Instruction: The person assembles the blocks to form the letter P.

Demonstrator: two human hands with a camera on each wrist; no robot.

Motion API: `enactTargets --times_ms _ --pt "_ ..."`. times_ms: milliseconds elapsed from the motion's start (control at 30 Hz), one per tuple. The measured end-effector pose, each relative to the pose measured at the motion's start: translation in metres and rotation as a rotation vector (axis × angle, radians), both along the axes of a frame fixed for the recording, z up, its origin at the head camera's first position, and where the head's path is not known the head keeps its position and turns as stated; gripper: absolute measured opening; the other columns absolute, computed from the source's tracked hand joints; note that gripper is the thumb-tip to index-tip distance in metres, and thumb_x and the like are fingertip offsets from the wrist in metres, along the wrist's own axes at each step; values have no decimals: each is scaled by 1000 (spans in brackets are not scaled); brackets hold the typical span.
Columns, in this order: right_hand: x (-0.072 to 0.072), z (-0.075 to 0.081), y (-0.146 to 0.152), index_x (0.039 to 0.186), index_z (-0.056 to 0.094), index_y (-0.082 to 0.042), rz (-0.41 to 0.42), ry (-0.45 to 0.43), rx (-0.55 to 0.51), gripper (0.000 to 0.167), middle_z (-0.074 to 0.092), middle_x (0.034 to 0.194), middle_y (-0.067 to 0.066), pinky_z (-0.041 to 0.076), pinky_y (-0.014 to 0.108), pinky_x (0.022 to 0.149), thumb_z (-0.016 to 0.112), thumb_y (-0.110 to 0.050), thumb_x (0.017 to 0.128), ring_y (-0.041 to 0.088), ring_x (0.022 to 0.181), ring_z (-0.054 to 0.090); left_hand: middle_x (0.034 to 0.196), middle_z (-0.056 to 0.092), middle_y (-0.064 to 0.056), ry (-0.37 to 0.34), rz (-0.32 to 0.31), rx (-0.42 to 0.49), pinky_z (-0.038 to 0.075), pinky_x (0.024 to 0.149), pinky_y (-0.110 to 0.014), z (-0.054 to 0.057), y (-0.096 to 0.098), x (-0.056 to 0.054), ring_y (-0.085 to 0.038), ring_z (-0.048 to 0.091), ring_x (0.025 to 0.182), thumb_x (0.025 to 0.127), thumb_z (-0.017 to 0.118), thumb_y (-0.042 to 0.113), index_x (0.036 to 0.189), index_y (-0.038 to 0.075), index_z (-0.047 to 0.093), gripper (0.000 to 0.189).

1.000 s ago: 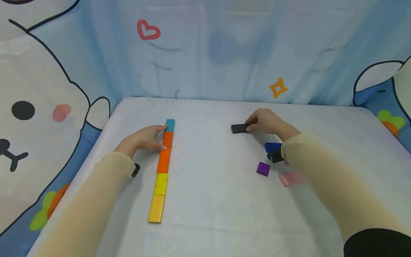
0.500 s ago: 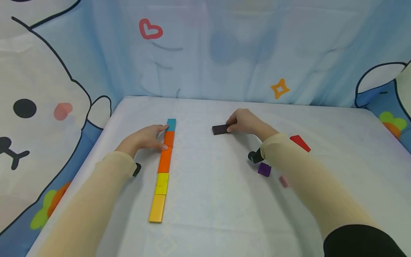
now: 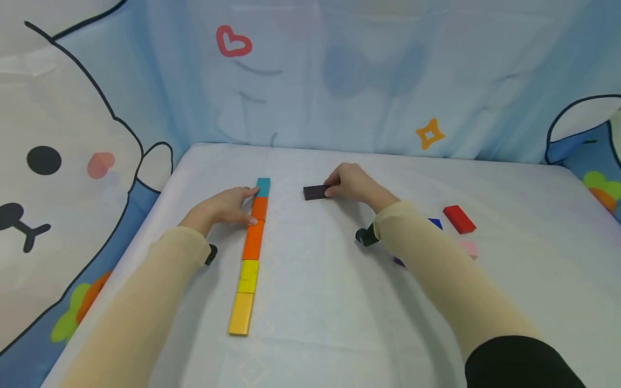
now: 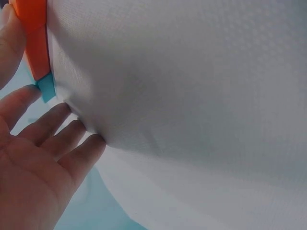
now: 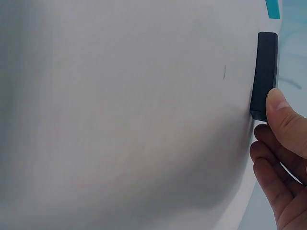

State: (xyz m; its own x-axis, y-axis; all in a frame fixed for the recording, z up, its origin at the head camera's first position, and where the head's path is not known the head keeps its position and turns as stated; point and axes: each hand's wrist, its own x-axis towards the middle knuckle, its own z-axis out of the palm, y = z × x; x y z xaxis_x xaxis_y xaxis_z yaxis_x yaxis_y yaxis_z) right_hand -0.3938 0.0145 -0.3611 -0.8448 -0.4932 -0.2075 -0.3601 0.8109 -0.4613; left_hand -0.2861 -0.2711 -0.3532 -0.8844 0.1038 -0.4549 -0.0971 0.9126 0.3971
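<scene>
A straight row of flat blocks runs from far to near on the left: a teal block point(image 3: 263, 186), two orange blocks point(image 3: 253, 241), a yellow block point(image 3: 248, 276) and a golden-yellow block point(image 3: 241, 314). My left hand point(image 3: 223, 208) lies along its left side, index fingertip at the teal block and thumb on the orange ones. The left wrist view shows its fingers point(image 4: 53, 124) spread and nearly straight. To the right of the row, my right hand point(image 3: 353, 183) pinches one end of a black block point(image 5: 265, 72), whose other end points toward the teal block.
At the right lie a red block point(image 3: 459, 219), a pink block point(image 3: 469, 249), a blue block point(image 3: 436, 222) and a purple block point(image 3: 399, 262), the last three partly hidden by the right sleeve point(image 3: 436, 264). A patterned curtain point(image 3: 310, 81) hangs behind the white table point(image 3: 330, 318).
My right hand has carried the black block leftward toward the row, and its sleeve has uncovered the red block. My left hand stays at the row. The view has shifted slightly.
</scene>
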Motion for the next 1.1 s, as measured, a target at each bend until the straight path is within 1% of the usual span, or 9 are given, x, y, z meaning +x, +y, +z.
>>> enactTargets --times_ms 333,533,667,833,1100 --pt "0 -3 -24 130 70 -4 14 -5 -50 36 69 135 14 46 45 115 72 -15 96 31 135 57 172 16 -13 -8 13 8 23 128 -55 0 1 -1 -36 17 159 96 72 25 165 21 20 87" --pt "-1 -5 -35 130 71 -5 23 8 -58 35 70 134 12 47 43 114 72 -16 97 29 134 58 172 16 -14 -4 2 5 22 128 -55 2 1 -1 -36 17 159 96 72 26 165 20 19 87" --pt "-2 -5 -41 130 70 -5 37 29 -59 35 70 133 13 46 44 114 71 -16 97 29 134 58 172 16 -14 -1 -6 1 21 128 -55 2 0 -1 -36 17 159 96 71 27 165 20 19 87" --pt "-4 -6 -48 132 69 -5 38 28 -61 36 68 135 14 45 44 115 70 -17 98 30 135 57 172 17 -14 1 -9 3 21 128 -54 1 0 -2 -36 18 159 97 71 27 165 20 19 86" --pt "-5 -6 -58 132 68 -4 46 38 -75 37 69 134 14 46 43 115 70 -16 98 30 134 58 172 17 -13 -3 7 -2 22 128 -55 1 1 -4 -35 17 159 96 72 27 165 22 18 87"
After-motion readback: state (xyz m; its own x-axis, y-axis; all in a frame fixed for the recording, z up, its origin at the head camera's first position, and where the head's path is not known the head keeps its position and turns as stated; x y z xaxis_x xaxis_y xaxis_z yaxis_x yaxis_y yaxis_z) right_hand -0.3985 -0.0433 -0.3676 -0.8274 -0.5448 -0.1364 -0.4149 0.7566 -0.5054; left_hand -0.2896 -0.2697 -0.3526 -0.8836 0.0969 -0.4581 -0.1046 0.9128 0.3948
